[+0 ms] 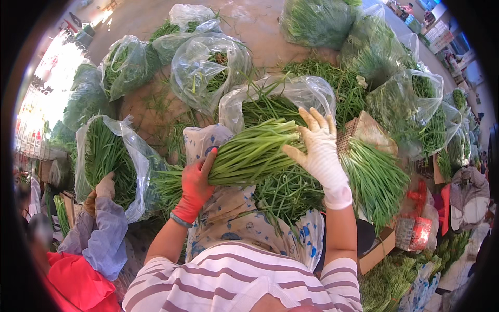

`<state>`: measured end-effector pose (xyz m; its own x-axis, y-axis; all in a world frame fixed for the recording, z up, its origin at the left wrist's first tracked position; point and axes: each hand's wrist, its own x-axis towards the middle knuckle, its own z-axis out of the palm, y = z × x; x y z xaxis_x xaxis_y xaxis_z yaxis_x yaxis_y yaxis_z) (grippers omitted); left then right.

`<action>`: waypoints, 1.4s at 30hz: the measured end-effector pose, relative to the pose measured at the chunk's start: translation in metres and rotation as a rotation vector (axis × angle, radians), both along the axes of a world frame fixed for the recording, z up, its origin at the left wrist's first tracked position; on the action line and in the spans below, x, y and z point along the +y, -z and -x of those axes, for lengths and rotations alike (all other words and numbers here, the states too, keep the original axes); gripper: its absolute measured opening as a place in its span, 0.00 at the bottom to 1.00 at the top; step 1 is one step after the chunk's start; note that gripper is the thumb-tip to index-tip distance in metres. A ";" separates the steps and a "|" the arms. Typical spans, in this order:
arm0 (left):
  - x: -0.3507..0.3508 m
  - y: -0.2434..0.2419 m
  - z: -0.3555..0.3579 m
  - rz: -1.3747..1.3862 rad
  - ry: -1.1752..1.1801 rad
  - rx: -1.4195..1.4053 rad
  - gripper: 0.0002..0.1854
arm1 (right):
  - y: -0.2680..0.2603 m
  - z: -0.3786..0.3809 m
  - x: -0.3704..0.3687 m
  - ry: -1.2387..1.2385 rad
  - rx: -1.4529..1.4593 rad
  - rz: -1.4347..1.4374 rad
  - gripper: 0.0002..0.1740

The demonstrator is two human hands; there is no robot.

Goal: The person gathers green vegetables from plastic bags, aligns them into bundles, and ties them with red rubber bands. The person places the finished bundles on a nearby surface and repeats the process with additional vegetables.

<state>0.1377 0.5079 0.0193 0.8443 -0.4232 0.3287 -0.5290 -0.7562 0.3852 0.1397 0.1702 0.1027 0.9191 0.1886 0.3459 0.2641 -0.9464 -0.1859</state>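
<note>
My left hand (198,181), in a red glove with bare fingertips, grips a thick bunch of green leafy stalks, likely garlic chives (253,156). The bunch lies nearly level above my lap, its pale stem ends to the right and its leaf tips trailing left past my wrist. My right hand (317,146), in a whitish glove, has its fingers spread against those stem ends; whether the thumb presses them is hard to tell. Below, loose stalks (290,191) cover part of my patterned apron (241,226). An opened clear plastic bag (315,93) of stalks stands just beyond the bunch.
A neater pile of chives (370,179) rests at my right, above a cardboard box (376,249). Filled plastic bags (128,70) stand ahead on both sides. On the left, another person's gloved hand (105,187) reaches into an open bag (142,167). Stalk scraps litter the floor (144,121).
</note>
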 end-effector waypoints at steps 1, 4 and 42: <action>-0.001 0.000 0.000 0.002 -0.001 0.000 0.55 | 0.010 -0.008 -0.002 -0.011 0.042 -0.014 0.33; -0.001 0.002 0.001 -0.003 -0.011 -0.001 0.53 | 0.038 -0.025 -0.007 -0.090 0.149 -0.278 0.28; -0.006 0.003 0.001 -0.086 -0.028 -0.025 0.55 | 0.144 -0.022 0.034 0.208 0.309 -0.427 0.31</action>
<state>0.1368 0.5020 0.0161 0.8481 -0.4271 0.3136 -0.5158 -0.8007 0.3047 0.1618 0.2042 -0.0411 0.9927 -0.1043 0.0604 -0.0471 -0.7967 -0.6025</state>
